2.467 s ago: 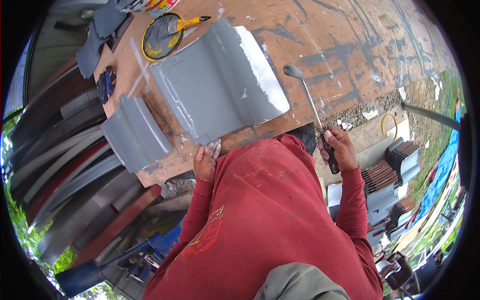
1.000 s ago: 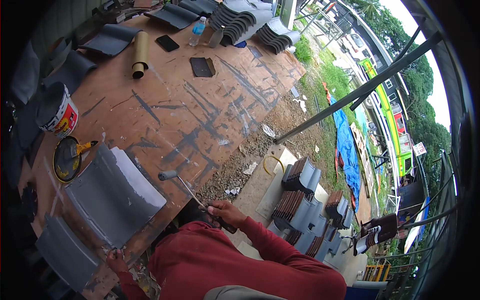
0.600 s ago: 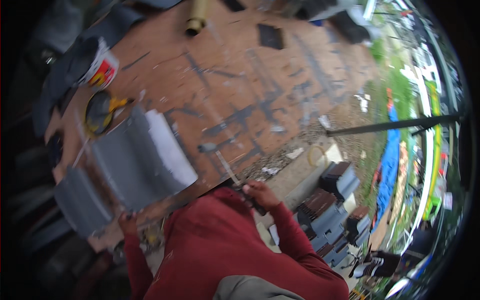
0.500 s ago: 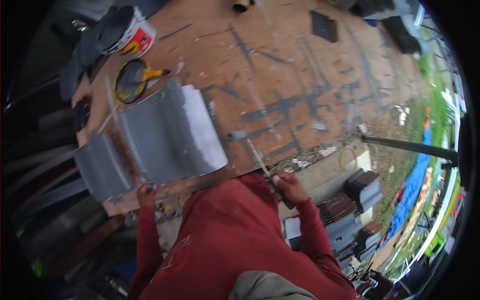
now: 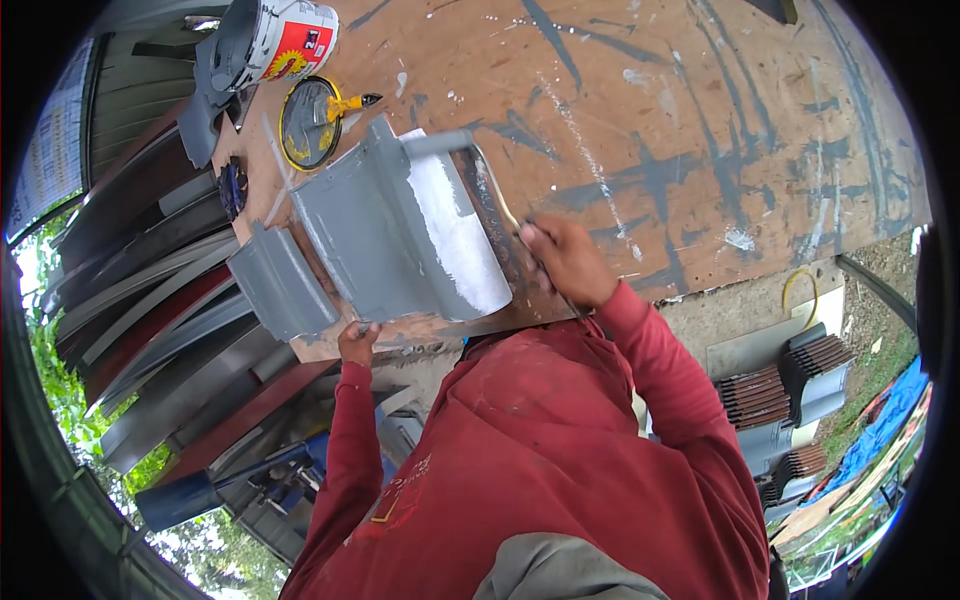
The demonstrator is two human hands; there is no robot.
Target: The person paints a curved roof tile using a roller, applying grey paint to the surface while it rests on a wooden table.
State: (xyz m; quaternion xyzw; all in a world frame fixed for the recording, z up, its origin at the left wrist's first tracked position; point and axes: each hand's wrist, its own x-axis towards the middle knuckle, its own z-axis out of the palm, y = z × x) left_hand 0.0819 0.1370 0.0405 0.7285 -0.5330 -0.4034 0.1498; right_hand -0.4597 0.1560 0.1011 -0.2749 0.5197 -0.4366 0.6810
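Mid-frame, I see the right hand (image 5: 572, 264) clasping a paint roller (image 5: 440, 143) over a roof tile (image 5: 372, 240); I can't tell how the left hand (image 5: 356, 343) grips.

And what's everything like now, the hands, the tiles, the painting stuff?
Large tile: gray with a white strip
Paint roller: held, at the strip's top end
Right hand: closed on the roller's handle
Left hand: at the large tile's lower edge
Small tile: gray
Bucket: looks open
Round lid: paint-smeared
Brush: lying on the lid
Table: streaked gray
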